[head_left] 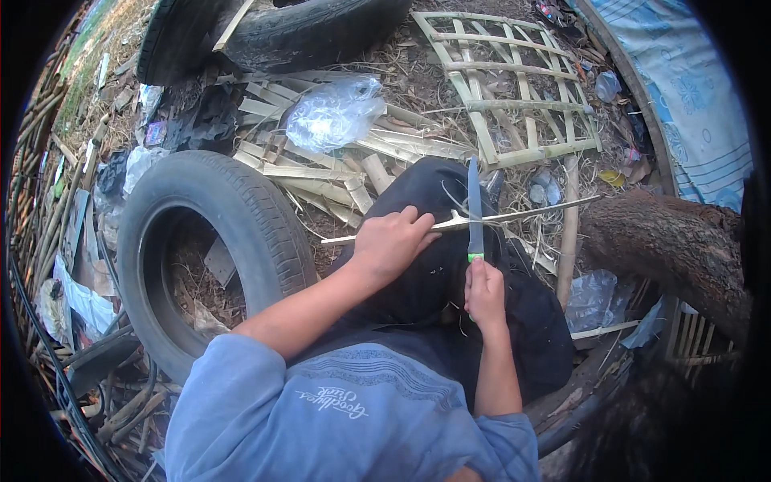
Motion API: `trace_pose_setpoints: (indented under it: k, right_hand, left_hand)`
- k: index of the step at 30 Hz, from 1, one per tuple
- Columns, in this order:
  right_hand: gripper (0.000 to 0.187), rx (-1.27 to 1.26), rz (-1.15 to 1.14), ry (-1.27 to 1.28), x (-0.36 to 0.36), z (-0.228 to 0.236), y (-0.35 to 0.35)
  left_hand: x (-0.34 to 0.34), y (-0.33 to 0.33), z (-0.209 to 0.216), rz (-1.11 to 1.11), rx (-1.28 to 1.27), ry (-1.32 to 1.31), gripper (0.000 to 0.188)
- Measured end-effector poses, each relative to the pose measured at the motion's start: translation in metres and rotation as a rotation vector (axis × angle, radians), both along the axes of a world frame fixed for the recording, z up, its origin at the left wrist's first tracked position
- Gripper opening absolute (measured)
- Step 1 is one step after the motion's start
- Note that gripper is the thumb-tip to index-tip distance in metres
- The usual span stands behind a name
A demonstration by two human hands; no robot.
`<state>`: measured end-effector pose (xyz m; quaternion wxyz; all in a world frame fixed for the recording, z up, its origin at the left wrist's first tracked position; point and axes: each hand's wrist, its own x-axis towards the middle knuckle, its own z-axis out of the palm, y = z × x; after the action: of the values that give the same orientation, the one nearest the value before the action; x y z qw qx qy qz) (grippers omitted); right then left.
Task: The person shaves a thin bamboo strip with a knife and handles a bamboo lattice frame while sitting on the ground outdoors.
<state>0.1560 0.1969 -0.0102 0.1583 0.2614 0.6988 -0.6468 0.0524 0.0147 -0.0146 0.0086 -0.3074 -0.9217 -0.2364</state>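
My left hand (393,247) is closed around a thin bamboo strip (534,213), which lies across my knees and reaches out to the right. In my right hand (485,296) is a knife (475,210) with a green handle end showing above the fist. Its long blade points away from me and crosses the strip to the right of my left hand. Thin curled shavings (454,193) stand by the blade where it meets the strip. My fingers hide most of the knife's handle and part of the strip.
A tyre (229,233) stands at my left, and more tyres (313,36) lie at the back. Split bamboo pieces (321,173) and a clear plastic bag (333,112) cover the ground ahead. A woven bamboo lattice (514,88) lies far right, with a thick log (666,249) nearer.
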Motion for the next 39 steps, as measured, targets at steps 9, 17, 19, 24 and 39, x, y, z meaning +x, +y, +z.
trace_pose_setpoints:
  k: [9, 17, 19, 24, 39]
  right_hand:
    - [0.053, -0.237, -0.023, -0.031, 0.002, -0.007, 0.002]
    - [0.05, 0.427, 0.083, 0.239, 0.003, -0.02, 0.003]
    - [0.05, 0.141, 0.047, 0.093, 0.0, -0.008, 0.003]
    - [0.051, -0.33, 0.002, -0.061, 0.0, -0.002, 0.01]
    - [0.054, -0.122, 0.041, -0.002, -0.002, -0.002, 0.003]
  left_hand:
    - [0.001, -0.002, -0.001, 0.0, 0.015, 0.008, 0.025]
    - [-0.001, 0.0, 0.0, 0.005, 0.028, 0.016, 0.024]
    - [0.0, -0.002, -0.001, 0.012, 0.012, 0.017, 0.024]
    - [0.001, -0.001, -0.001, -0.005, 0.023, 0.02, 0.024]
    - [0.0, -0.003, 0.0, 0.001, 0.017, -0.009, 0.024]
